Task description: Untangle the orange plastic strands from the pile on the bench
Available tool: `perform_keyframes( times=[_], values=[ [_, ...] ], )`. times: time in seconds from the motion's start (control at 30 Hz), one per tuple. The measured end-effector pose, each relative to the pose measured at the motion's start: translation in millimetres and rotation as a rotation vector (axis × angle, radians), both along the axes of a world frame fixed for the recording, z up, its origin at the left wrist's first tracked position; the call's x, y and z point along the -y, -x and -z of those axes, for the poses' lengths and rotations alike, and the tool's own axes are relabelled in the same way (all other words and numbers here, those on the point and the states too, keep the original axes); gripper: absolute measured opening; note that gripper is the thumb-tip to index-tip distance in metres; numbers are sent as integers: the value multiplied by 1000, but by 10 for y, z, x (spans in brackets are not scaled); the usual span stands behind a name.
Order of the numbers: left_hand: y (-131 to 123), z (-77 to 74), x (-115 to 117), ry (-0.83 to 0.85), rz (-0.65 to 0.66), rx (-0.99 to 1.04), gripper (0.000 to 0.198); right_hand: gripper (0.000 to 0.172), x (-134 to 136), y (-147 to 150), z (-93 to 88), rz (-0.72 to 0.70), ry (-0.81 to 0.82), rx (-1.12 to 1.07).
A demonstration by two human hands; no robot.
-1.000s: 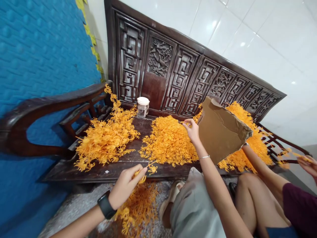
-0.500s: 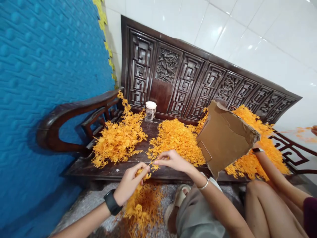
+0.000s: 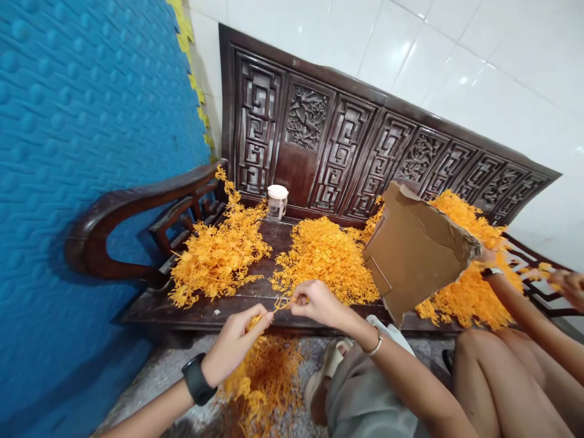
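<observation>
My left hand (image 3: 238, 344), with a black watch on its wrist, pinches orange stringy pieces near the bench's front edge. From its fingertips a thin orange strand (image 3: 281, 302) runs to my right hand (image 3: 317, 302), whose fingers are closed on the other end. A bracelet is on my right wrist. Just behind my hands lies a heap of small orange pieces (image 3: 326, 258) on the dark wooden bench (image 3: 182, 321). Another orange heap (image 3: 214, 261) lies to the left. Below my left hand, more orange pieces (image 3: 269, 380) hang or lie near the floor; which, I cannot tell.
A clear jug with a white lid (image 3: 277, 204) stands by the carved backrest (image 3: 298, 176). At right, a cardboard sheet (image 3: 417, 249) leans between heaps. Beyond it, a co-worker's hands (image 3: 566, 286) handle orange pieces. A blue textured mat (image 3: 100, 109) stands at left.
My hands have moved slightly apart, the right one going right, with the strand stretched between them. The co-worker's far hand has come lower and into view with orange pieces.
</observation>
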State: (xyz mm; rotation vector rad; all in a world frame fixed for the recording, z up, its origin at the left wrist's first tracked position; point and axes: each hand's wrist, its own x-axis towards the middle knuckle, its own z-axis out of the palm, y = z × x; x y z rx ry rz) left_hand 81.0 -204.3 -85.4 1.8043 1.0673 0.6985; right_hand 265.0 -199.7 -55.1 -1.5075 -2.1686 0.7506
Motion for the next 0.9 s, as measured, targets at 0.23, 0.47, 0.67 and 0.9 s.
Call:
perform_keyframes(
  times=[0.23, 0.47, 0.67, 0.9],
  values=[
    [108, -76, 62, 5, -60, 39, 36, 17, -182, -508, -43, 456, -398, 418],
    [191, -283, 189, 13, -34, 6, 36, 13, -628, -1415, -24, 413, -397, 289],
    [71, -235, 97, -5, 11, -22, 35, 20, -741, -1340, 99, 389, -165, 388],
    [104, -118, -20, 58, 14, -14, 34, 15, -773, -1372, 152, 346, -90, 460]
  ],
)
